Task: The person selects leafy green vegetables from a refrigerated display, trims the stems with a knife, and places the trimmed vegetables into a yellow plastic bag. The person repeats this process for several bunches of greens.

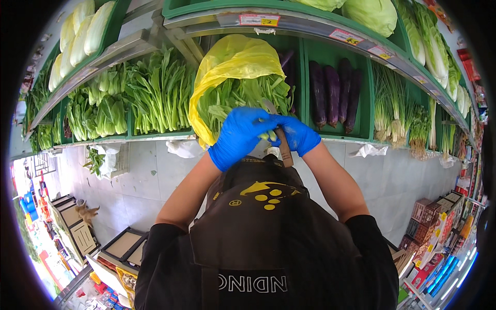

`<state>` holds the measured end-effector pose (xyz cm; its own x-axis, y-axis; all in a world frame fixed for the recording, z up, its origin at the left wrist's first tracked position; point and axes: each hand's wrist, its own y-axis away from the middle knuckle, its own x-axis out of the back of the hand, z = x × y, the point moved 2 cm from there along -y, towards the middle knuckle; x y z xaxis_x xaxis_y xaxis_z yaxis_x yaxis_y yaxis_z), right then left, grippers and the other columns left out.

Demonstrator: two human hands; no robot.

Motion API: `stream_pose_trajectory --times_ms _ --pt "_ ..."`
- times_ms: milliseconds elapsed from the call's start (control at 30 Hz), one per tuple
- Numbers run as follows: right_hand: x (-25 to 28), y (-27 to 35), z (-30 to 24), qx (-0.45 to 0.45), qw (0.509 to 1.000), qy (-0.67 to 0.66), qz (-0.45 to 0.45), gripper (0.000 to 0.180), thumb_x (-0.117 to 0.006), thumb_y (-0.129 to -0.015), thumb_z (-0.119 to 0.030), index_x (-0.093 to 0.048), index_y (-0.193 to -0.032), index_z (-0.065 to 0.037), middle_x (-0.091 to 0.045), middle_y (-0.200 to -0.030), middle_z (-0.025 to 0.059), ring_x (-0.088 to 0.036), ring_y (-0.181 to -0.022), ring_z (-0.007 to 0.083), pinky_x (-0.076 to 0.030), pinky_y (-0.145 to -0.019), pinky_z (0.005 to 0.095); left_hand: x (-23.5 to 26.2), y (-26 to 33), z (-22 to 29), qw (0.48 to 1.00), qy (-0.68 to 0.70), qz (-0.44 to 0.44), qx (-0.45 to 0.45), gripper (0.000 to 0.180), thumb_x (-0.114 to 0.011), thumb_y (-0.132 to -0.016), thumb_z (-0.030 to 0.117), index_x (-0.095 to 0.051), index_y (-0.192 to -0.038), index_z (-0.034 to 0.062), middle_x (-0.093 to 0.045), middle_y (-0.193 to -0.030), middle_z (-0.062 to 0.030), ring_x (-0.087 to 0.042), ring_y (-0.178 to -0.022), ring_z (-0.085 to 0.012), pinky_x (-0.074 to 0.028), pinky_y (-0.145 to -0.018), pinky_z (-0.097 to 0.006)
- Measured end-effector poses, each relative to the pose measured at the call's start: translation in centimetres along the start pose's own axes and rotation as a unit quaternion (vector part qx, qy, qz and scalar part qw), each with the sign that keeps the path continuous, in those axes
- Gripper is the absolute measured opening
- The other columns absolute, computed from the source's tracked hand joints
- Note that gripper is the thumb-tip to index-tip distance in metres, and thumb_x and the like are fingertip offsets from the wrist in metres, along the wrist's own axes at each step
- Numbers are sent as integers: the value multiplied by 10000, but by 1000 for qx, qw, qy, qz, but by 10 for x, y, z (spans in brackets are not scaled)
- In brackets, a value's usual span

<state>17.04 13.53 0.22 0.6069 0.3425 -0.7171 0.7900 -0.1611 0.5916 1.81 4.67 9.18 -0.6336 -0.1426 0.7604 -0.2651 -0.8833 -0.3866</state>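
Both of my hands wear blue gloves and meet in front of the green vegetable crates. My right hand (298, 135) is closed around a small knife (285, 151); its brown handle points down toward me and its blade points up and away. Fingers bent, my left hand (240, 135) pinches cut green stalks (268, 136) right beside the knife. Just beyond, a yellow plastic bag (235, 54) lies open with its mouth toward me. Loose green leafy vegetables (227, 98) fill it. Part of the knife is hidden by my fingers.
Leafy greens (160, 95) fill the crates to the left. Purple eggplants (330, 95) and spring onions (395, 103) lie to the right. A metal shelf edge (310, 23) with cabbages (369, 15) overhangs the bag. On the tiled floor (139, 178) stands a white basket (120, 157).
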Motion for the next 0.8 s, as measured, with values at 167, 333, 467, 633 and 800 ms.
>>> stream_pose_trajectory --times_ms 167,333,467,633,800 --pt "-10 12 -26 104 965 160 178 248 -586 -902 -242 -664 -935 -8 -616 -764 50 -550 -589 130 -443 -502 257 42 15 -24 838 402 300 212 145 -550 -939 85 -567 -1062 10 -623 -1065 -112 -623 -957 -229 -496 -932 -371" --pt "-53 27 -35 417 694 533 245 180 -577 -892 -182 -668 -905 -26 -650 -799 132 -612 -617 247 -479 -554 343 51 26 -35 761 449 260 390 204 -571 -947 165 -633 -1032 -10 -625 -790 -59 -601 -675 -144 -504 -667 -274" --pt "-95 28 -27 484 539 667 176 169 -583 -865 -134 -645 -1004 -60 -618 -843 163 -616 -714 324 -496 -627 389 31 32 -31 818 375 145 411 243 -665 -884 202 -652 -987 -17 -645 -810 -51 -602 -652 -101 -475 -581 -249" --pt "-100 13 -19 408 507 741 165 187 -570 -834 -110 -624 -1005 -56 -599 -853 170 -613 -752 348 -489 -637 427 8 40 -30 870 243 126 409 289 -694 -851 247 -651 -956 -19 -638 -774 -145 -618 -642 -199 -483 -589 -316" --pt "-82 -3 -12 398 502 749 170 139 -567 -819 -122 -607 -931 -51 -587 -819 165 -610 -715 360 -485 -610 450 -3 42 -31 917 133 149 346 280 -720 -843 211 -646 -960 -32 -628 -731 -108 -584 -588 -121 -482 -574 -264"
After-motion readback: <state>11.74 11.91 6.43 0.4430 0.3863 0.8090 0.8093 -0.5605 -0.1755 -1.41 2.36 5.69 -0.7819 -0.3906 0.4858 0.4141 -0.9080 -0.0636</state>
